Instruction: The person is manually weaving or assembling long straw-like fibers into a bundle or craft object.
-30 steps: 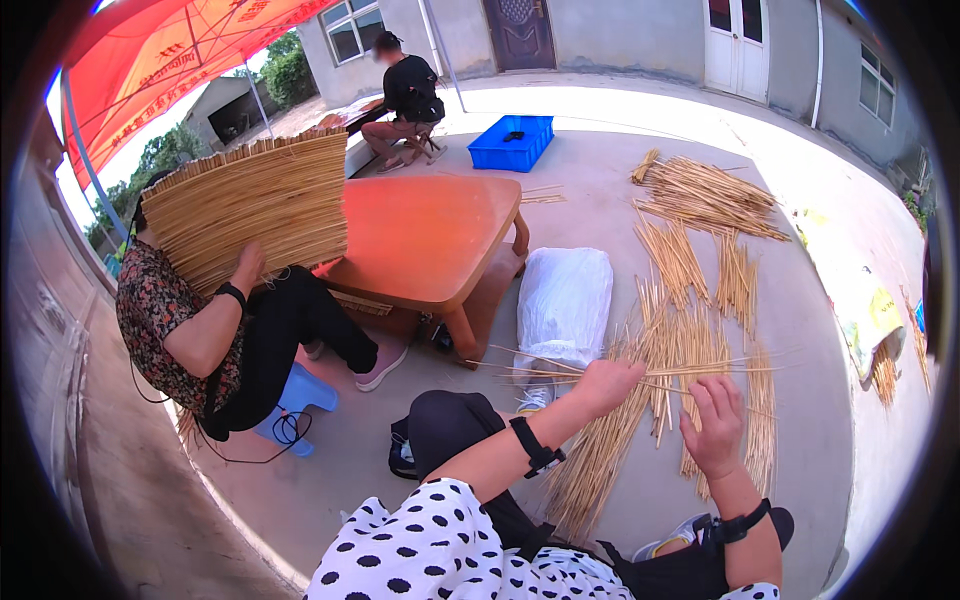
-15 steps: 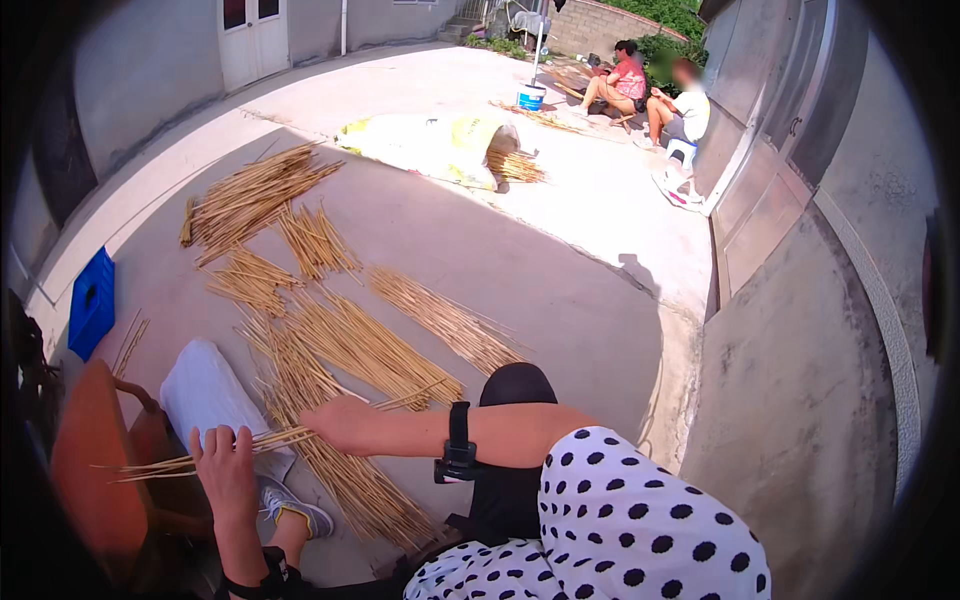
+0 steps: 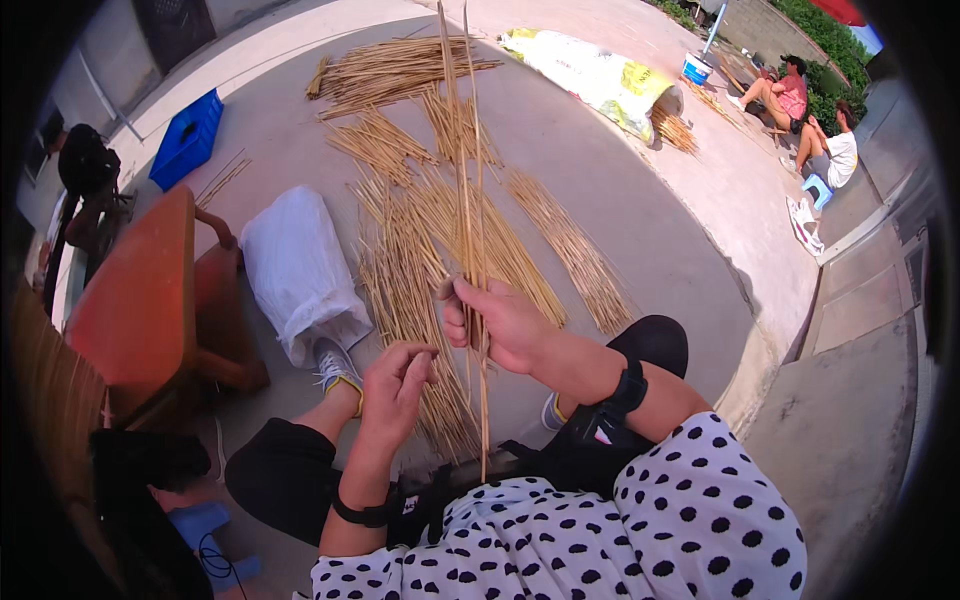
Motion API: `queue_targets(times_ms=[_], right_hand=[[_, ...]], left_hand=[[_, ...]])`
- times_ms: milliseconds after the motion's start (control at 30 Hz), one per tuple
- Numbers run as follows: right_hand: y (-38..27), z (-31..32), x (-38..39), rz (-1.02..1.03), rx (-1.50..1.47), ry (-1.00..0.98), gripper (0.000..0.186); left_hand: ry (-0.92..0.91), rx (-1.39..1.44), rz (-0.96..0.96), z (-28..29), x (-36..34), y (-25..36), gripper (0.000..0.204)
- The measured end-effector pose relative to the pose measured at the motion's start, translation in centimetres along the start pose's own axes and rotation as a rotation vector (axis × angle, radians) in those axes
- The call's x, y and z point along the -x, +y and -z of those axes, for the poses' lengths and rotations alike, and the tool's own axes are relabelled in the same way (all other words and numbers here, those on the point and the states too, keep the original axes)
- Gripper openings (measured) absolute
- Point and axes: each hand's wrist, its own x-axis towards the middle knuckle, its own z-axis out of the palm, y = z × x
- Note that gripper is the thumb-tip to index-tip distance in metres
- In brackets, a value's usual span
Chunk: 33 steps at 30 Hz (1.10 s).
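Note:
Several thin, straw-coloured plant stalks [image 3: 465, 170] stand nearly upright in my right hand [image 3: 505, 325], its fingers closed round their lower part. One stalk reaches down below that hand toward my lap. Just to the left and a little nearer, my left hand [image 3: 393, 390] is apart from the stalks, its fingers curled in and its thumb close to them; nothing shows in it. Under and beyond both hands, a long pile of loose stalks [image 3: 400, 270] lies on the ground. A separate row of stalks [image 3: 565, 250] lies to its right.
A white sack [image 3: 300, 265] lies by my left foot, beside a reddish-brown chair [image 3: 140, 290]. Farther off are a blue crate [image 3: 187, 140], another stalk heap [image 3: 400, 75] and a yellow-white sack [image 3: 590, 80] holding stalks. Two people sit at the far right near a wall.
The stalks have swung from lying sideways across both hands to upright in my right hand. My left hand has let go of them. The view has turned left and down.

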Motion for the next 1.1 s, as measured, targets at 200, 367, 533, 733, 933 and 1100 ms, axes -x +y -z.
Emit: queue_targets(times_ms=[200,367,533,733,933,1100], right_hand=[[-0.7,1.3,0.2,0.099,0.026,0.112,0.021],[-0.8,2.0,0.6,0.156,0.001,0.049,0.021],[0.1,1.5,1.1,0.146,0.102,0.161,0.021],[3.1,2.0,0.6,0.082,0.279,0.113,0.025],[2.1,3.2,0.9,-0.026,0.227,0.111,0.026],[2.4,4.5,0.7,0.016,0.206,0.265,0.024]], left_hand=[[-0.252,0.449,0.281,-2.7,0.8,1.1,0.020],[-0.186,0.468,0.307,-3.4,1.0,0.3,0.021],[-0.151,0.434,0.288,-3.9,0.9,-0.2,0.023],[-0.126,0.548,0.373,-4.6,1.0,-0.7,0.022],[-0.120,0.633,0.400,-5.3,0.6,-2.4,0.014],[-0.042,0.508,0.374,-5.4,0.2,-3.8,0.011]])
